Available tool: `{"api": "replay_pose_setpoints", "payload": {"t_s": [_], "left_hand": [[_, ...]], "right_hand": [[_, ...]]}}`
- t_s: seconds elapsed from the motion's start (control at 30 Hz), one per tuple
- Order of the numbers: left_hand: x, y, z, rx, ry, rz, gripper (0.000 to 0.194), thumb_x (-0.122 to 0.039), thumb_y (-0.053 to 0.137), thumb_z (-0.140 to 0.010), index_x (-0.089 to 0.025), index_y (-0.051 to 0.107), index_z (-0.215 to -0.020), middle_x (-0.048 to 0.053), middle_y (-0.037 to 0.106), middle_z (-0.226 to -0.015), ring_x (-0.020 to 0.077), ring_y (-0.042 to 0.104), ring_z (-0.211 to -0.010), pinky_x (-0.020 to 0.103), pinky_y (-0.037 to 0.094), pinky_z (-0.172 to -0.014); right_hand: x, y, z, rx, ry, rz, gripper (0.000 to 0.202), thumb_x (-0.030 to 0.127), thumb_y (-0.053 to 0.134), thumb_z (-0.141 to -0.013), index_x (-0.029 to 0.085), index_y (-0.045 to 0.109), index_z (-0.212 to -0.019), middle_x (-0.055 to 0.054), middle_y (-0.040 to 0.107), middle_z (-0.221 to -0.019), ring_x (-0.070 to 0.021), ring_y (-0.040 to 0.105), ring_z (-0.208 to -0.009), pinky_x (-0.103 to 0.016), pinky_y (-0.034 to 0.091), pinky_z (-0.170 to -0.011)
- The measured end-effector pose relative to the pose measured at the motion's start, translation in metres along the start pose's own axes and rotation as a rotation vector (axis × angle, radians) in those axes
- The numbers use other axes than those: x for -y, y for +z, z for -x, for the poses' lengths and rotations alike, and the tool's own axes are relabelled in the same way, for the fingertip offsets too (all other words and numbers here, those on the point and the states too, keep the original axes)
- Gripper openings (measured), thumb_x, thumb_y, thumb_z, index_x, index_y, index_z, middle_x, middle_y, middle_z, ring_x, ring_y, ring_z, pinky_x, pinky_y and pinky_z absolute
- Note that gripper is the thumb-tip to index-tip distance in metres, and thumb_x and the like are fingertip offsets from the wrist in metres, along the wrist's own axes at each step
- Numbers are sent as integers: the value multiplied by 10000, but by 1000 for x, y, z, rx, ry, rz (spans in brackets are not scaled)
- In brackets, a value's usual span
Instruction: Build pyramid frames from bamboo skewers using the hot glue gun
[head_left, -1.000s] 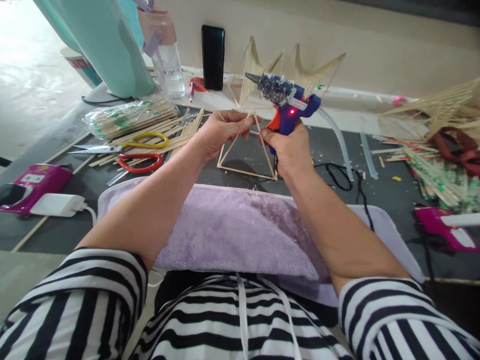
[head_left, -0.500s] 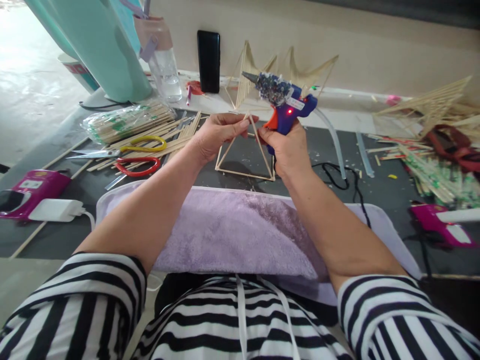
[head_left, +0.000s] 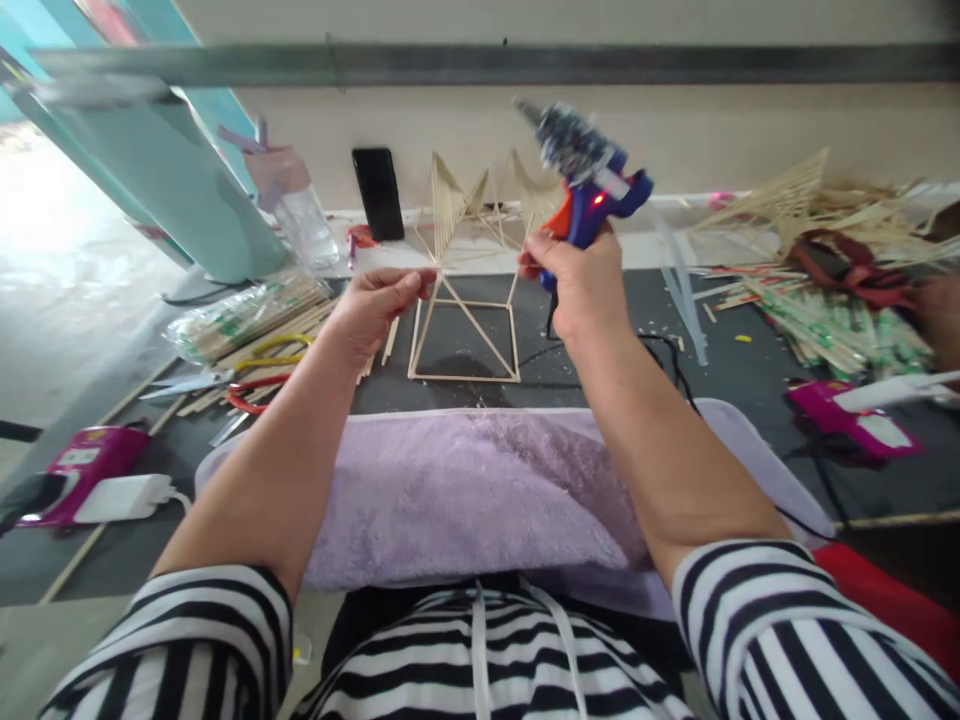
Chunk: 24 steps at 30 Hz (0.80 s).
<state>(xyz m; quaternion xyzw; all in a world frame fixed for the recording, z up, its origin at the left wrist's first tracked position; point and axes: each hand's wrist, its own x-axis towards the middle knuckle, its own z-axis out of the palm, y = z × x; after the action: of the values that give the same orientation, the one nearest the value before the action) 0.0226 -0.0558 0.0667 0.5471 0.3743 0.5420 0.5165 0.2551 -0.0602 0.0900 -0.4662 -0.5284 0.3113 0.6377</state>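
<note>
Gripping a blue plastic glue gun with orange trigger [head_left: 586, 190] in my right hand [head_left: 590, 285], my left hand [head_left: 375, 308] pinches the peak of a pale wooden-stick frame [head_left: 476, 322].

A pale square-based wooden frame [head_left: 478, 323] stands behind a lilac plush cloth [head_left: 465, 490], right of red-and-yellow-handled metal scissors [head_left: 225, 378].

Both forearms [head_left: 274, 470] reach forward, left hand [head_left: 382, 303] pinching, right hand [head_left: 581, 280] curled in a grip.
</note>
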Motion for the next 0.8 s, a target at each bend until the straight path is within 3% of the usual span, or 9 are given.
{"api": "replay_pose_setpoints", "payload": {"t_s": [0.17,0.37,0.6,0.8], "left_hand": [[-1,5,3,-3,-56,37,290,-373,873,-553,-226,808,-794,25,760,-738,103,652,-638,215,501,-627],[-5,11,8,63,-61,-37,247,-345,861,-591,-242,809,-810,21,774,-797,145,675,-730,265,535,-753],[2,12,6,-12,-54,-51,250,-352,879,-546,-239,807,-758,6,748,-722,111,647,-685,229,500,-693],[5,13,6,0,-33,-55,219,-362,861,-585,-245,807,-761,-9,724,-681,75,582,-617,215,450,-628]], "right_hand": [[-10,28,22,84,101,-123,408,348,727,-643,228,563,-996,0,658,-793,-175,647,-724,-354,558,-686],[-11,33,34,87,63,34,255,309,715,-635,216,564,-819,14,632,-711,-170,601,-685,-368,514,-733],[-14,38,38,99,75,74,234,317,724,-631,223,562,-771,18,608,-668,-170,573,-650,-371,506,-709],[-19,39,39,86,73,71,239,303,724,-629,223,566,-790,8,615,-698,-183,589,-678,-392,509,-738]]}}
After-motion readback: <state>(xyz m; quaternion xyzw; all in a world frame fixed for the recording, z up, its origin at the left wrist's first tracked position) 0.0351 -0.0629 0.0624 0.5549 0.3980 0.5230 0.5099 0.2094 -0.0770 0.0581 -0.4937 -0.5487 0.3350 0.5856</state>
